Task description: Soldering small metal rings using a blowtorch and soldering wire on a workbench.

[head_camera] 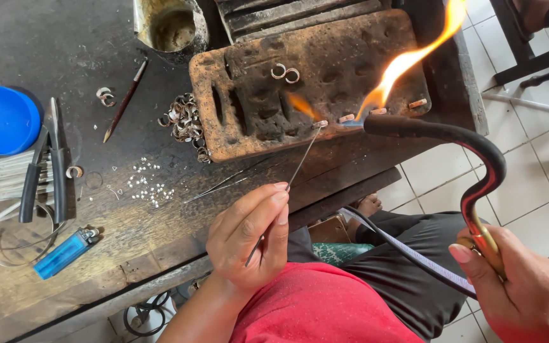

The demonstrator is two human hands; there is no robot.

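- Dark wooden tabletop (46, 51), scorched soldering block (325, 89) at its far right edge.
- Right hand (528, 292), near right: fingers wrapped around the curved torch (478, 159), flame (408, 60) over the block.
- Left hand (249, 235): fingers pinched on a thin metal rod (300, 162), tip touching a small ring piece (320, 124) on the block.

Thin wire rod (287, 190) slants to charred block; curved torch (471, 159) flaming.

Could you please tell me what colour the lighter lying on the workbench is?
The lighter is blue with a silver metal top, seen best in the head view, at the lower left.
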